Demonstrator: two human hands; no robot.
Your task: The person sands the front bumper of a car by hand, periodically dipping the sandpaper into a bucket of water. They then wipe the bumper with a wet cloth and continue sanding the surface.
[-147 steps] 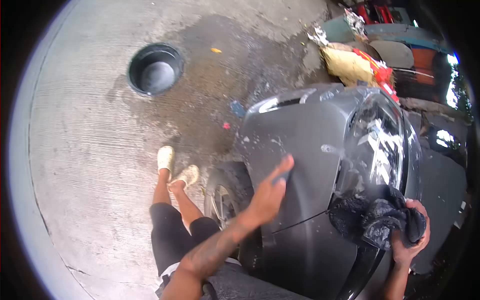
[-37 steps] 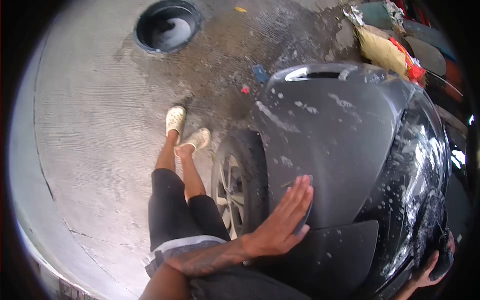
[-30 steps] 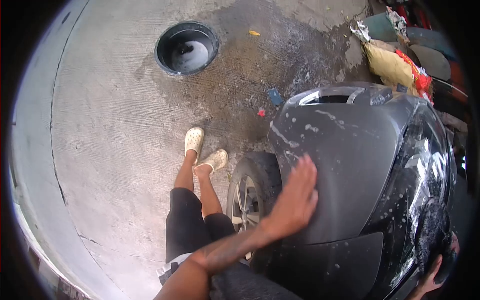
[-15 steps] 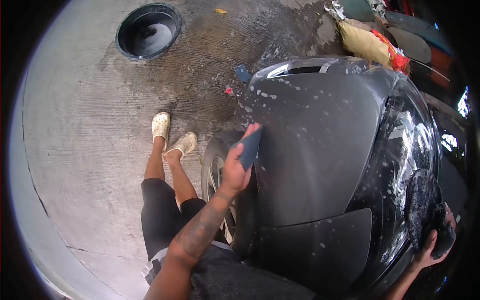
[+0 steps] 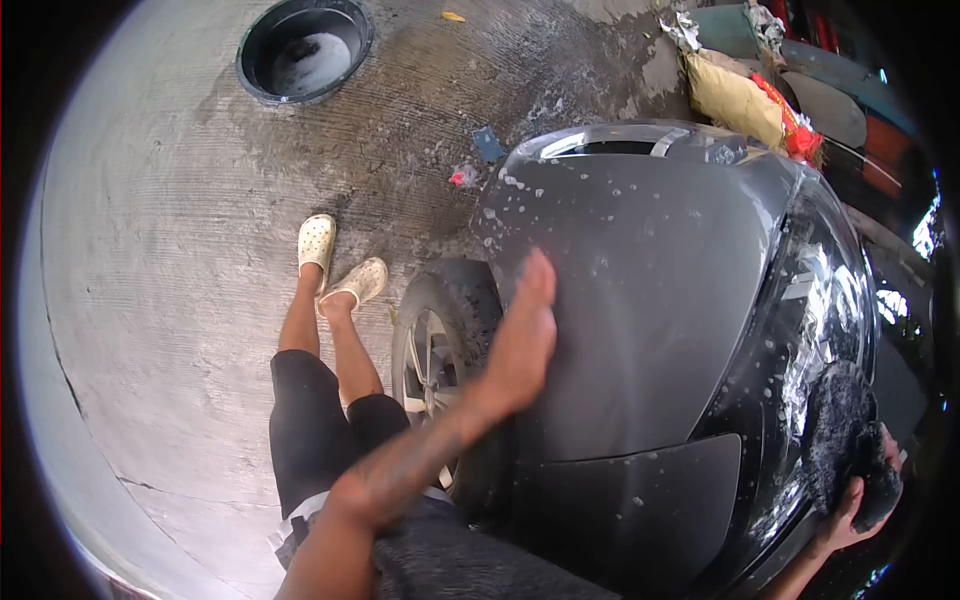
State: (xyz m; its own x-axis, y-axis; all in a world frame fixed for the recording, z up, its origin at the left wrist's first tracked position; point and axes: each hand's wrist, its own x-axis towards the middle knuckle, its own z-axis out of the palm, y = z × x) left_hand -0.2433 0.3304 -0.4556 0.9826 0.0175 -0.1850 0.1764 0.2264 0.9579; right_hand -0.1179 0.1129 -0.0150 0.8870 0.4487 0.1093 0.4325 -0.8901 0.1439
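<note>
My left hand (image 5: 525, 335) is pressed edge-on against the dark grey car panel (image 5: 650, 300) above the wheel, fingers together and smeared by motion. The blue-grey sheet of sandpaper it held a moment earlier is hidden behind the palm. White drops spot the panel's upper part. At the far right, my right hand (image 5: 850, 520) grips a dark, soapy wet cloth (image 5: 840, 430) by its lower end. That cloth lies against the glossy black glass (image 5: 760, 420), where suds show. Part of the right hand's fingers is out of sight behind the cloth.
A black basin (image 5: 250, 70) of sudsy water stands on the wet concrete. A blue sheet (image 5: 488, 145) and a red-and-white scrap (image 5: 464, 177) lie near the bumper. The car's wheel (image 5: 430, 350) is beside my legs. Sacks and panels (image 5: 740, 95) are piled at upper right.
My left hand has moved right onto the panel and turned, so the sandpaper no longer shows. The right hand stays on the dark cloth. The view has shifted slightly.
</note>
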